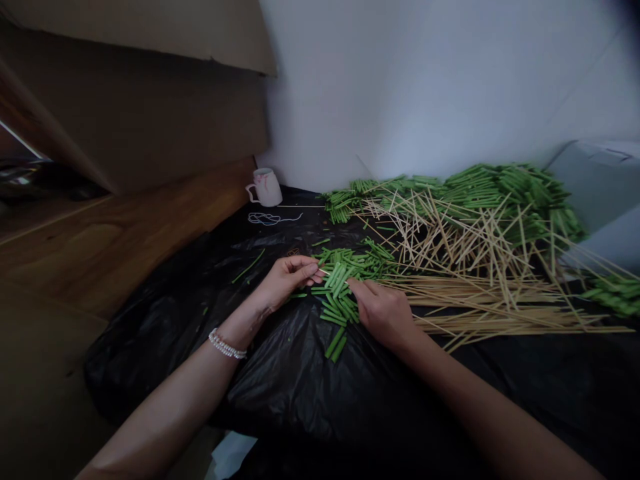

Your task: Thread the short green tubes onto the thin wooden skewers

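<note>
Here, the left hand (pixel 296 277) and right hand (pixel 384 311) pinch a stick of green bits (pixel 338 275) between them, one at each end. A white mug (pixel 268 189) stands past the left hand; I can't see what is in it.

From mid-view, we see what looks like a home workspace: pale wall (pixel 350 87) at twelve o'clock, household mug (pixel 270 189) at ten, wooden board (pixel 175 227) at nine, black plastic covering (pixel 290 393) at six.
</note>
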